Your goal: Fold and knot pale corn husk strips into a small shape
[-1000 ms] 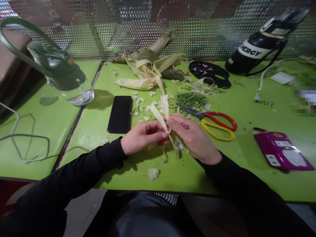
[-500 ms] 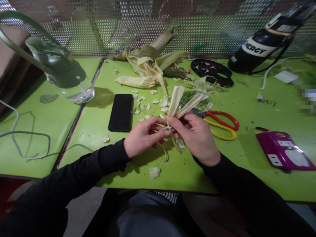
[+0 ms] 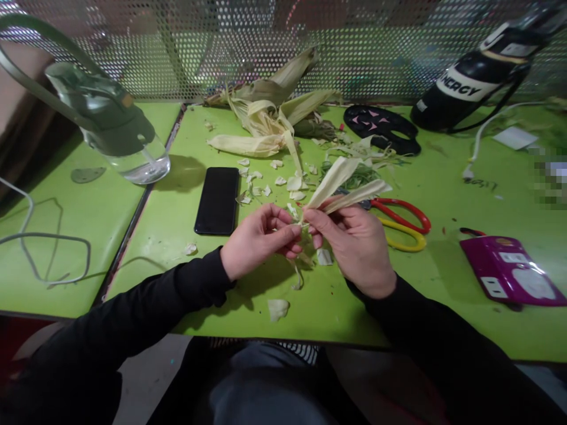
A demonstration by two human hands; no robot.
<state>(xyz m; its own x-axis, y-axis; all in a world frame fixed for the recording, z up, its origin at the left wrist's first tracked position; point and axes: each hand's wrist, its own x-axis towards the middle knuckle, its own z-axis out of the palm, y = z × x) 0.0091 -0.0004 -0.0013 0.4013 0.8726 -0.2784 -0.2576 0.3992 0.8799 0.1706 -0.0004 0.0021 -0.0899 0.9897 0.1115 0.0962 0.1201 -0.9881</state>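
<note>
Two pale strips of corn husk (image 3: 339,177) fan up and to the right out of my right hand (image 3: 361,245), whose thumb and fingers pinch them near their gathered base. My left hand (image 3: 263,236) is closed too, its thumb and forefinger pinching the lower end of the same husk piece beside the right fingertips. A thin twisted strand (image 3: 297,277) hangs below the hands. Scissors with red and yellow handles (image 3: 405,227) lie just beyond my right hand, their blades mostly hidden. Small husk scraps (image 3: 296,184) are scattered on the green table in front of my fingers.
A heap of corn husks (image 3: 266,118) lies at the back. A black phone (image 3: 216,200) is left of my hands, past it a clear-bottomed water bottle (image 3: 133,144). To the right are a black palette-shaped object (image 3: 383,131), a black bottle (image 3: 460,88) and a purple pouch (image 3: 509,268).
The husk strips have tilted over to the right, with my right hand turning slightly. My left fingers have shifted a little and closed in at the base.
</note>
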